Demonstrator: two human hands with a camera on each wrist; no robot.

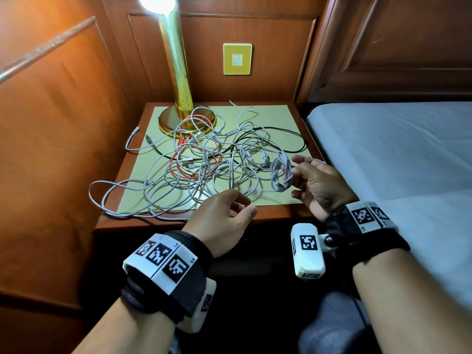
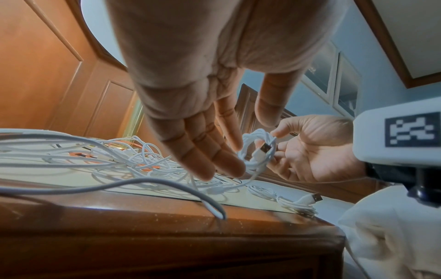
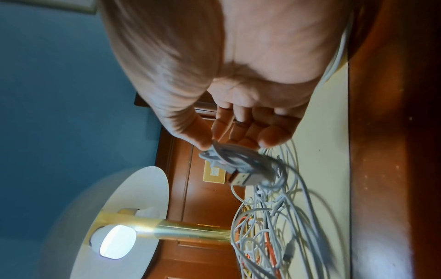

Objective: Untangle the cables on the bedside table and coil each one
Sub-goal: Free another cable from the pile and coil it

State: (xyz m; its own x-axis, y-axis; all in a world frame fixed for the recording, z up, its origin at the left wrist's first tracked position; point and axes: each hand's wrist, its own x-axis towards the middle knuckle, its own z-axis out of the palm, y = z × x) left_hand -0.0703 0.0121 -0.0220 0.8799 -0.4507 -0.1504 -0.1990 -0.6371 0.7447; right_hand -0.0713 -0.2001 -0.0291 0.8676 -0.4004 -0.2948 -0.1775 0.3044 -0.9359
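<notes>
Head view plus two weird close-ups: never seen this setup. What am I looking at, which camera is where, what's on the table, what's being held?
No robot here: a person works with bare hands and wears three cameras. The wide picture comes from a camera on the head, looking down at both hands. The other two come from cameras strapped to the wrists, each looking along its palm toward the fingers; the black-and-white squares are markers on the wristbands.

On the bedside table lies a tangle of cables, mostly white, with an orange cable and a black cable in it, beside a gold lamp.

The right hand pinches a small coiled white cable, its plug showing in the wrist views. The left hand is open, fingers straight, holding nothing, close to that coil.
</notes>
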